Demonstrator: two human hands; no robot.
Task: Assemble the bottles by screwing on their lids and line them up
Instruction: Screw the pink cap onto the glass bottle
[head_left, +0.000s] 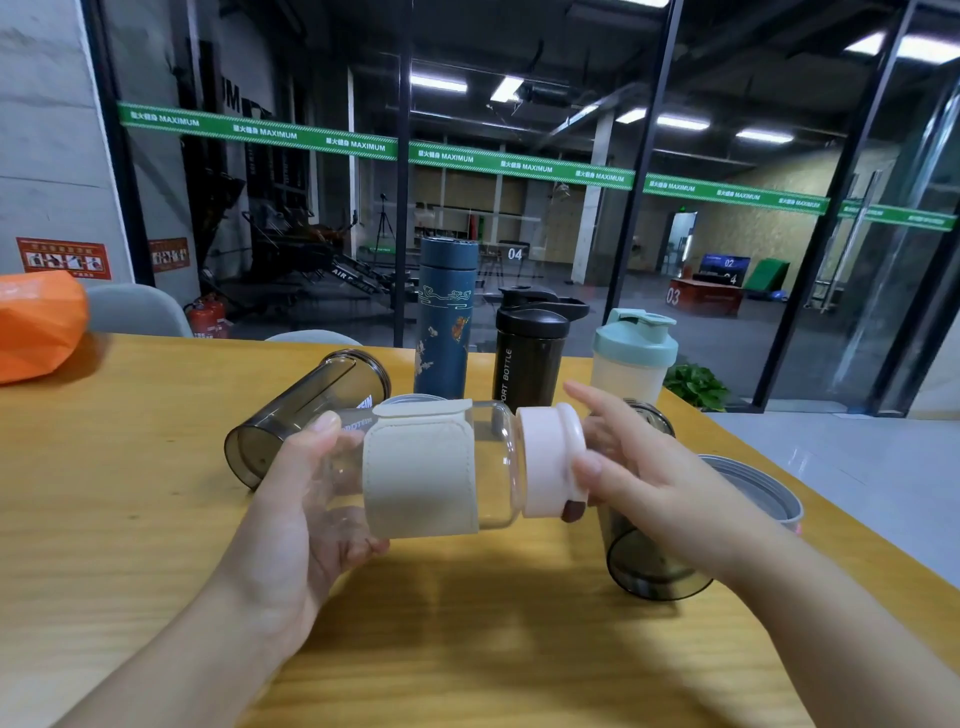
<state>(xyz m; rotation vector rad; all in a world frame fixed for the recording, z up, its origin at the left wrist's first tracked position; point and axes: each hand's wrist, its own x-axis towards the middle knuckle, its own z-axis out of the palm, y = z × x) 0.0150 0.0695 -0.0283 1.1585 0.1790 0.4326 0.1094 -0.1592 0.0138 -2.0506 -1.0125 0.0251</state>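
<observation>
I hold a clear glass bottle (493, 467) with a cream sleeve sideways above the wooden table (130, 519). My left hand (306, 509) grips its base end. My right hand (639, 467) has thumb and fingers on the pale pink lid (545, 462), which sits on the bottle's neck. Three capped bottles stand in a row behind: a dark blue flask (447, 322), a black sport bottle (530, 353) and a mint-lidded shaker (631, 353). A smoky lidless cup (301, 410) lies on its side at left. Another smoky cup (649, 561) lies under my right wrist.
A grey lid or cup (753, 486) rests near the table's right edge. An orange bag (36, 322) sits at the far left corner. Grey chair backs (135, 309) stand beyond the table. A glass wall rises behind the table.
</observation>
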